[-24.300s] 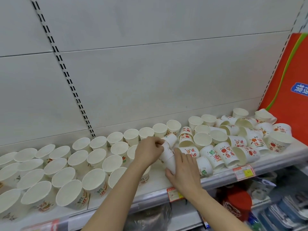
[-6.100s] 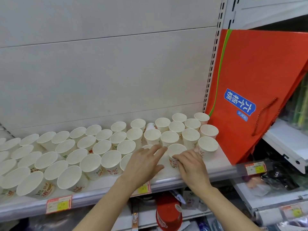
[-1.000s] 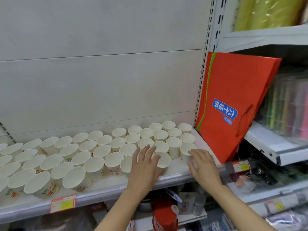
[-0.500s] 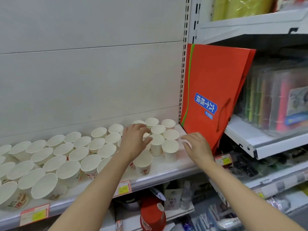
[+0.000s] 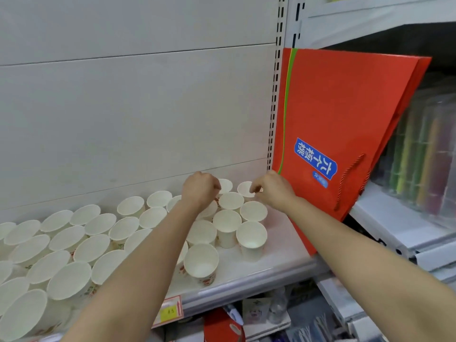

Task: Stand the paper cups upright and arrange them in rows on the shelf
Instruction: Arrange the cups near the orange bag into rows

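- Both hands reach to the back row — the left hand [image 5: 200, 191] has its fingers curled down over a cup there, though whether it holds it cannot be told; the right hand [image 5: 272, 190] pinches the rim of the back corner cup [image 5: 245, 189].
- Nearly done, I judge: every visible cup [image 5: 226, 221] on the shelf [image 5: 249, 274] stands upright in rough rows; only straightening remains.
- White paper cups, red print low on their sides — beside the red bag [image 5: 340, 124].
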`<action>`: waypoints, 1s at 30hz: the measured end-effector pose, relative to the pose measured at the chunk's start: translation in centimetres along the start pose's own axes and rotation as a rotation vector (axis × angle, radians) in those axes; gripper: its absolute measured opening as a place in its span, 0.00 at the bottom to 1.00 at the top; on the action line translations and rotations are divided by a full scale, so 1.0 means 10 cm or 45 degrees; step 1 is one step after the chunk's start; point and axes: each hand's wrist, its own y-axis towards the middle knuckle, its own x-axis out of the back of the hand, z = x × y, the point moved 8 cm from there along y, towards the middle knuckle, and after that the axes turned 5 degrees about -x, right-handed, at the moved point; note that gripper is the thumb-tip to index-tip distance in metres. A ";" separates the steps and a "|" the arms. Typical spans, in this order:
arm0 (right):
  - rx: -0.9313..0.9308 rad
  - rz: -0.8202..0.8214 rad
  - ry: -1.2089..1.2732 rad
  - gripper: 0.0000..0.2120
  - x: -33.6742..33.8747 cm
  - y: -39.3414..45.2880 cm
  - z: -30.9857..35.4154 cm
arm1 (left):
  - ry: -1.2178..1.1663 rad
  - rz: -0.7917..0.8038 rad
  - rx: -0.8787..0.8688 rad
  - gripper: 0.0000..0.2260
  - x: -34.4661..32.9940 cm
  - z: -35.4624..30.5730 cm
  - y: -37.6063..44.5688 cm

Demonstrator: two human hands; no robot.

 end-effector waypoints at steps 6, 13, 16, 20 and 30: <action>0.018 0.268 -0.073 0.08 -0.14 0.19 0.14 | 0.041 0.225 -0.125 0.11 -0.19 -0.01 0.27; -0.038 0.144 -0.189 0.08 -0.11 0.26 0.01 | 0.144 0.378 -0.214 0.10 -0.41 0.06 0.39; -0.083 0.029 -0.245 0.10 0.01 0.29 -0.11 | 0.195 0.314 -0.249 0.07 -0.40 0.03 0.42; -0.100 0.061 -0.329 0.14 -0.01 0.27 -0.18 | 0.212 0.180 -0.306 0.07 -0.38 -0.13 0.44; -0.109 -0.049 -0.380 0.11 0.00 0.25 -0.27 | 0.198 0.132 -0.286 0.08 -0.41 -0.50 0.60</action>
